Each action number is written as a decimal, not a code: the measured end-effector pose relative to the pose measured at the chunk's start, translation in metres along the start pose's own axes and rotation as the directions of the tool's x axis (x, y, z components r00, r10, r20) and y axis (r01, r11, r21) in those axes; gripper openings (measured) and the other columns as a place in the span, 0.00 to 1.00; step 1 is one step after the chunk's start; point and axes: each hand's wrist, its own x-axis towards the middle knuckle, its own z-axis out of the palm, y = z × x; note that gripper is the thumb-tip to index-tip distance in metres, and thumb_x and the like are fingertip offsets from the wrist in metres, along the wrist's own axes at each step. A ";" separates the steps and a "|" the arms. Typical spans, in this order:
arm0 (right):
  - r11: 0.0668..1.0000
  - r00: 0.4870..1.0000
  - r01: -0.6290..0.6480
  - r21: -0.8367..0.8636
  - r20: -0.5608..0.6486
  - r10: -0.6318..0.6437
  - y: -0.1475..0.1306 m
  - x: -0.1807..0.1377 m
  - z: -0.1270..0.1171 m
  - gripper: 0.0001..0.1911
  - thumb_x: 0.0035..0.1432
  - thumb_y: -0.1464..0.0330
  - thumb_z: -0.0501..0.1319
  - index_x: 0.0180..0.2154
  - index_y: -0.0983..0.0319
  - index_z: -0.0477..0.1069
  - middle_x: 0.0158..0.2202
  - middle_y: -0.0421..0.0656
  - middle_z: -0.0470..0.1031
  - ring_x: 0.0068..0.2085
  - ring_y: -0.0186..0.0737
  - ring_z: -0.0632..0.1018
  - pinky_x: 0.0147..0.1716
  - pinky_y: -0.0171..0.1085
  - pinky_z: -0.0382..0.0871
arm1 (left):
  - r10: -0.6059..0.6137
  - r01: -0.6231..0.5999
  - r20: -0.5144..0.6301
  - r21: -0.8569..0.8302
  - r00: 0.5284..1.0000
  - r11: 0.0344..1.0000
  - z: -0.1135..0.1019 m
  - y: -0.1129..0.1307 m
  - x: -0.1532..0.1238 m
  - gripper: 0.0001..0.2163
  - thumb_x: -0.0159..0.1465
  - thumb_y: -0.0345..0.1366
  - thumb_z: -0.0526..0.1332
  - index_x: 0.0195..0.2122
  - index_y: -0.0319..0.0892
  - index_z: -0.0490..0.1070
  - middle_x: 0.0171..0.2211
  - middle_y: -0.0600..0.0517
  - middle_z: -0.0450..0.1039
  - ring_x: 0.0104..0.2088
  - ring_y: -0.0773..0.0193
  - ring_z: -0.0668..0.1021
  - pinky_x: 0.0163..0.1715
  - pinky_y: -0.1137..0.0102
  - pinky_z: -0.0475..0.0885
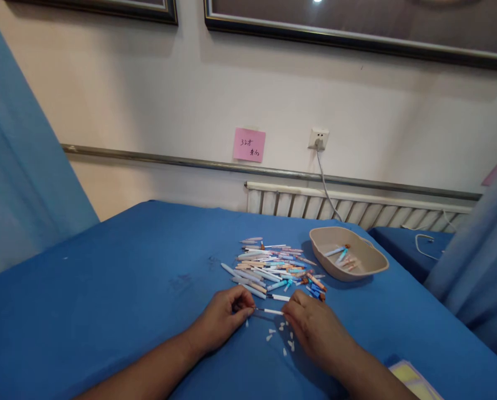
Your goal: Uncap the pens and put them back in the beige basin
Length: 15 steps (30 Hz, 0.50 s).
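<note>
A thin white pen refill point(273, 312) with a dark, narrow tip lies level between my two hands, just above the blue cover. My right hand point(312, 325) pinches its right end, and that end is hidden behind the fingers. At the tip, my left hand point(231, 311) is closed with thumb and forefinger together; any small piece inside the pinch is hidden. Another white refill point(279, 298) lies just beyond. Several small white plastic pieces point(269, 337) are scattered below the hands. Right behind them spreads a pile of pen parts point(269, 266), with pale barrels and coloured pieces.
A beige basin point(371, 266) holding a few pen parts point(342, 255) stands at the right. Blue cloth point(106, 289) covers the bed. A yellow and white packet point(412, 380) lies at the lower right. Behind are a radiator point(281, 204) and a plugged-in cable point(324, 180).
</note>
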 end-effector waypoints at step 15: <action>1.000 1.000 0.003 0.025 0.007 -0.003 -0.001 -0.001 -0.002 0.12 0.65 0.71 0.48 0.38 0.59 0.70 0.36 0.43 0.69 0.36 0.36 0.71 0.36 0.33 0.60 | 0.028 -0.028 0.007 0.026 1.000 0.999 0.000 -0.004 0.000 0.03 0.57 0.34 0.59 0.31 0.41 0.69 0.27 0.56 0.72 0.28 0.67 0.72 0.31 0.74 0.65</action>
